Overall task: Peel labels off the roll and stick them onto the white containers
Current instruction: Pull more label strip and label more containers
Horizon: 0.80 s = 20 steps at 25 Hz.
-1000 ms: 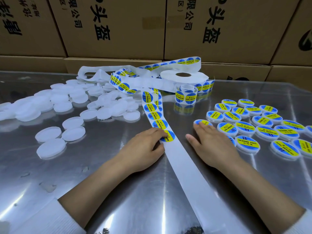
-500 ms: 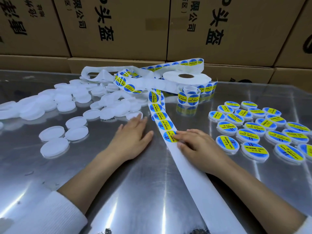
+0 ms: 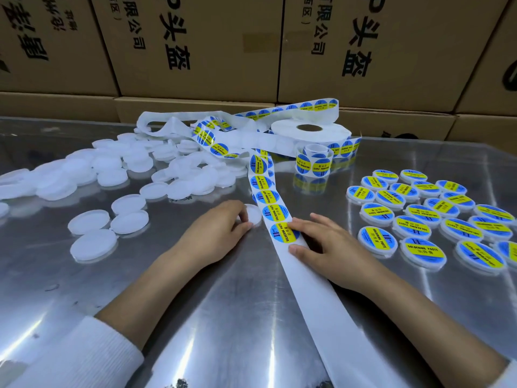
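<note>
- Down on the shiny metal bench (image 3: 229,326), the left hand (image 3: 215,233) lies palm down with its fingers curled round the near edge of one bare white container (image 3: 254,214), holding it just left of the label strip (image 3: 270,203).
- The right hand (image 3: 327,247) rests palm down across the strip; its fingertips (image 3: 292,226) pinch the right edge of the lowest label (image 3: 284,232), and the thumb presses the blank backing paper (image 3: 313,298) below it.
- Most of the held container is hidden under the left fingers, so only a crescent of its rim shows.
- Whether the label edge is already lifted off the backing cannot be told.
- Both forearms run out of the bottom of the view, with a white sleeve (image 3: 70,357) on the left one.
- Each label is round, blue with a yellow band and dark print.
- The strip winds back in loops to the label roll (image 3: 310,133), lying flat at the far side of the bench.
- Unlabelled containers (image 3: 92,175) are heaped at the left; labelled containers (image 3: 425,211) lie in rows at the right, well apart from the heap.
- Cardboard boxes (image 3: 195,43) with black print stand stacked behind the bench.
</note>
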Each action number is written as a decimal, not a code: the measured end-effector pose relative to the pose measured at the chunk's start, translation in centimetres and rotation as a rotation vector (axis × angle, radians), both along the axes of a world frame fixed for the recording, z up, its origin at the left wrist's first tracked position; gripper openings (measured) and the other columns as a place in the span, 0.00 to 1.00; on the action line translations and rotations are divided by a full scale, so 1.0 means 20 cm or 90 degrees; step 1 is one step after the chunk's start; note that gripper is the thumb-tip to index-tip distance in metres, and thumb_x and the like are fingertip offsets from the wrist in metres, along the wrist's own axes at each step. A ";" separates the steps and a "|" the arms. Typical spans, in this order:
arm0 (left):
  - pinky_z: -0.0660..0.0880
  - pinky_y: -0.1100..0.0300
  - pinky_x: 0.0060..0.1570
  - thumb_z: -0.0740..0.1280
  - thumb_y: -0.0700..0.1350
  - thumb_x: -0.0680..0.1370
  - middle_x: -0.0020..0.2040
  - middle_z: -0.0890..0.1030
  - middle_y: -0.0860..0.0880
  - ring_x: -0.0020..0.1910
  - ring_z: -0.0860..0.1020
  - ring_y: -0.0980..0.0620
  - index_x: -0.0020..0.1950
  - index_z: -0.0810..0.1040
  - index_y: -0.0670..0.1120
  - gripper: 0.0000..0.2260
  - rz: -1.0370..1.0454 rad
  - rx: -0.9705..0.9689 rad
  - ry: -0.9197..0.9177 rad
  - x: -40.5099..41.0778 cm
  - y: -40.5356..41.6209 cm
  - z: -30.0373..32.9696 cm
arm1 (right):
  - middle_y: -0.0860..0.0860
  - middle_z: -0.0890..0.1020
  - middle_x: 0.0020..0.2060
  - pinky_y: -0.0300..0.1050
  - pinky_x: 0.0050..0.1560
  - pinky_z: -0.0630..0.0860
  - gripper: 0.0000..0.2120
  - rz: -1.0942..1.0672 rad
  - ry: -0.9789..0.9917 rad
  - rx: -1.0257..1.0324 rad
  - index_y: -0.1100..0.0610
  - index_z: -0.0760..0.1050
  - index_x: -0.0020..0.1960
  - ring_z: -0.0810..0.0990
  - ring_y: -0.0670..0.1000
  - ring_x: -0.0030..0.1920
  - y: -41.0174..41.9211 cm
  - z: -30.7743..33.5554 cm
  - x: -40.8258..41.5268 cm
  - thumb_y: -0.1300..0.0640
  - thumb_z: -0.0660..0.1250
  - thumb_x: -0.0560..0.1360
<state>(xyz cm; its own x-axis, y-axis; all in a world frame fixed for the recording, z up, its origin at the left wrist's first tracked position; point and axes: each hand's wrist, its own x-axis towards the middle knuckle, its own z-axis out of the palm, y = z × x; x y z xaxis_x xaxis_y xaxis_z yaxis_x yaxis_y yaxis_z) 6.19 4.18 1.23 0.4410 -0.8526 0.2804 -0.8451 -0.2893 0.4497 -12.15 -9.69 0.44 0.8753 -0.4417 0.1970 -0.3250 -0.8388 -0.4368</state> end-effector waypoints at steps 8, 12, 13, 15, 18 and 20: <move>0.70 0.50 0.40 0.57 0.47 0.81 0.36 0.74 0.55 0.38 0.71 0.49 0.49 0.68 0.49 0.03 -0.009 -0.163 0.041 -0.07 0.00 0.07 | 0.29 0.69 0.45 0.35 0.55 0.63 0.18 -0.025 -0.093 -0.007 0.46 0.73 0.65 0.65 0.42 0.63 -0.01 0.00 0.00 0.51 0.67 0.75; 0.73 0.52 0.46 0.61 0.48 0.80 0.43 0.77 0.57 0.46 0.76 0.50 0.50 0.75 0.50 0.04 -0.033 -0.075 0.008 -0.09 0.00 0.03 | 0.37 0.78 0.45 0.32 0.47 0.64 0.14 -0.037 -0.138 -0.020 0.48 0.78 0.57 0.70 0.42 0.55 0.00 0.00 0.00 0.58 0.68 0.73; 0.73 0.52 0.48 0.63 0.48 0.79 0.44 0.75 0.58 0.47 0.76 0.52 0.51 0.76 0.50 0.04 -0.045 -0.086 0.007 -0.09 -0.01 0.02 | 0.39 0.80 0.44 0.32 0.46 0.64 0.14 -0.042 -0.144 -0.023 0.48 0.79 0.56 0.70 0.42 0.53 0.00 0.00 0.00 0.59 0.68 0.72; 0.73 0.55 0.51 0.67 0.49 0.77 0.48 0.74 0.58 0.51 0.75 0.55 0.54 0.77 0.49 0.08 -0.084 -0.132 -0.005 -0.12 -0.01 0.01 | 0.40 0.79 0.42 0.30 0.44 0.64 0.13 -0.046 -0.150 -0.028 0.48 0.79 0.55 0.71 0.43 0.51 0.00 0.00 0.01 0.59 0.68 0.72; 0.71 0.59 0.53 0.71 0.54 0.73 0.53 0.77 0.56 0.53 0.75 0.56 0.56 0.78 0.49 0.15 -0.181 -0.168 -0.055 -0.16 -0.02 0.02 | 0.39 0.78 0.43 0.32 0.45 0.64 0.11 -0.047 -0.146 -0.031 0.48 0.79 0.55 0.71 0.43 0.50 0.01 0.01 0.01 0.57 0.69 0.73; 0.72 0.58 0.52 0.73 0.53 0.72 0.51 0.80 0.54 0.51 0.77 0.55 0.54 0.80 0.49 0.15 -0.207 -0.161 -0.089 -0.19 -0.02 0.02 | 0.39 0.79 0.44 0.33 0.46 0.64 0.12 -0.045 -0.146 -0.030 0.48 0.79 0.55 0.71 0.43 0.51 0.01 0.01 0.00 0.56 0.69 0.73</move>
<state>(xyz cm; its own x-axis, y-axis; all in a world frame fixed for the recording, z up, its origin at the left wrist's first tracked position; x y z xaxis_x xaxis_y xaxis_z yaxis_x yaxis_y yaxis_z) 2.48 3.74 1.63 0.1038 -0.8373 0.5368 -0.9319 0.1068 0.3467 -12.08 -9.47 0.61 0.7731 -0.4854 0.4083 -0.2801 -0.8388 -0.4669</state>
